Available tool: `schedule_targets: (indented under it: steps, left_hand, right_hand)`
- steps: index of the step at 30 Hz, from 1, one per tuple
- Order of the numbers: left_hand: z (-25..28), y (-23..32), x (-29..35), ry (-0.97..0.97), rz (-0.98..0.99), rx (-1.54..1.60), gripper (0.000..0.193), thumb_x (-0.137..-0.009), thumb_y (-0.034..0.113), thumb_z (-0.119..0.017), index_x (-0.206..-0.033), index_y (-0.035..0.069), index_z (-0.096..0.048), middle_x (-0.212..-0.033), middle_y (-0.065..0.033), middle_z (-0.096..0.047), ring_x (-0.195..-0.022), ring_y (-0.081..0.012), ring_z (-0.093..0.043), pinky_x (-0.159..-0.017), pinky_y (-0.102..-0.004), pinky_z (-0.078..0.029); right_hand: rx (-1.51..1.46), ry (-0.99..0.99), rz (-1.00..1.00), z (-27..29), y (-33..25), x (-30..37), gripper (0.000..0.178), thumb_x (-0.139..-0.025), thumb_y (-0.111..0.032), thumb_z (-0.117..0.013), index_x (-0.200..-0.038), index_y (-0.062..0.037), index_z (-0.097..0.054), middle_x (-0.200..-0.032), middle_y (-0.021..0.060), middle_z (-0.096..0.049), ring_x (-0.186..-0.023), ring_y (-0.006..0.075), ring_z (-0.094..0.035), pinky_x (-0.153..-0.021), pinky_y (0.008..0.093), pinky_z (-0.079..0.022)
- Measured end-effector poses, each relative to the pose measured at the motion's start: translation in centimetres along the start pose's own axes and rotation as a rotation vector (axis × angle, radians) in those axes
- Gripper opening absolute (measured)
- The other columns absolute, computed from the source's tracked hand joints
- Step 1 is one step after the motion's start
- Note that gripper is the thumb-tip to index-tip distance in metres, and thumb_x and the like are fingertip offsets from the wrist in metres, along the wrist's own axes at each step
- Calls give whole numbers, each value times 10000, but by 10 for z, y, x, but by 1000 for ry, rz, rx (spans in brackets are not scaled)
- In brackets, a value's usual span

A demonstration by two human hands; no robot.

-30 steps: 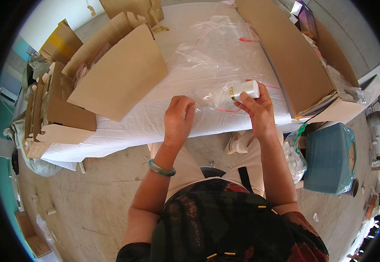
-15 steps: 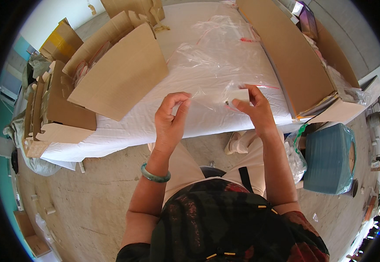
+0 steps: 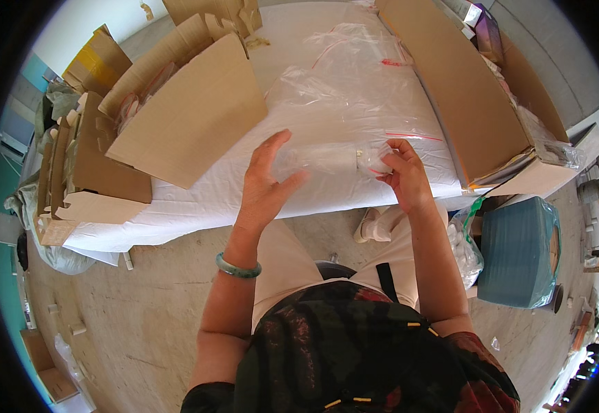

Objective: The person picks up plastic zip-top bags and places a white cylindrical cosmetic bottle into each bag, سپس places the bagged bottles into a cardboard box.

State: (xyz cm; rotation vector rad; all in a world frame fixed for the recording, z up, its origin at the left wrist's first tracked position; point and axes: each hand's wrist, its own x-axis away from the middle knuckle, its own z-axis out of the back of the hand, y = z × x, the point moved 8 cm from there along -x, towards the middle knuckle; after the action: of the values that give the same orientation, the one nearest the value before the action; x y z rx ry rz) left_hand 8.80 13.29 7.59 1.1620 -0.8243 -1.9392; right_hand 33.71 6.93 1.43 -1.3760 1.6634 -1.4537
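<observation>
Pinches a clear plastic bag (image 3: 317, 160) between the fingers of the right hand (image 3: 408, 177) at three o'clock, apparently around a blurred white cylinder (image 3: 370, 160); spreads the left hand's (image 3: 264, 180) fingers wide apart at nine o'clock.

A clear, thin plastic bag (image 3: 328, 158) stretched crosswise between the two hands, above the white-covered worktop. Its surface was glossy and wrinkled, see-through enough to blend with the cloth behind it. The right end was pinched in the fingertips of the right hand (image 3: 404, 175); the left part, blurred, reached the gap between the spread thumb and fingers of the left hand (image 3: 264, 182). Just left of the right fingertips showed a pale container (image 3: 372, 160) with a small gold-coloured detail, its outline partly hidden by film and fingers.
</observation>
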Motion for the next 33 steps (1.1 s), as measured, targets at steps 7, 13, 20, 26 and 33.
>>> schedule_targets:
  steps: [7,13,20,26,33]
  left_hand:
    - [-28,-22,10,-233,134,27,518,-756,122,-757,-1234,57,-570,-1219,-97,-588,-1107,-206,-560,-941,-303,-432]
    - [-29,-30,10,-210,178,129,412,-784,125,-751,-1159,30,-607,-1122,-74,-629,-1005,-163,-589,-878,-281,-460]
    - [-34,-42,10,-186,169,119,358,-799,100,-735,-1133,36,-623,-1112,-72,-626,-999,-153,-585,-835,-279,-486]
    - [-34,-48,13,-144,132,127,314,-810,73,-719,-1109,35,-633,-1107,-76,-625,-991,-158,-585,-827,-281,-492]
    - [-34,-41,9,-164,190,137,294,-827,61,-699,-1113,33,-634,-1093,-67,-635,-958,-138,-584,-831,-260,-475]
  right_hand:
    - [73,-10,42,-19,-17,11,147,-948,-241,-550,-912,-106,-595,-773,-37,-541,-691,58,-503,-617,246,-494]
    - [250,52,272,-10,-32,8,158,-963,-185,-543,-924,-59,-630,-772,-29,-562,-675,53,-497,-616,222,-476]
    - [341,228,381,18,-38,10,115,-936,-135,-585,-1001,-47,-622,-878,0,-620,-814,79,-571,-740,246,-469]
    - [799,-61,648,-29,-59,38,265,-845,-112,-674,-1101,-99,-608,-1241,108,-550,-1154,249,-516,-948,352,-424]
    - [504,-123,667,-28,-57,23,126,-860,-141,-676,-982,-114,-658,-1269,79,-564,-1183,224,-498,-1019,357,-364]
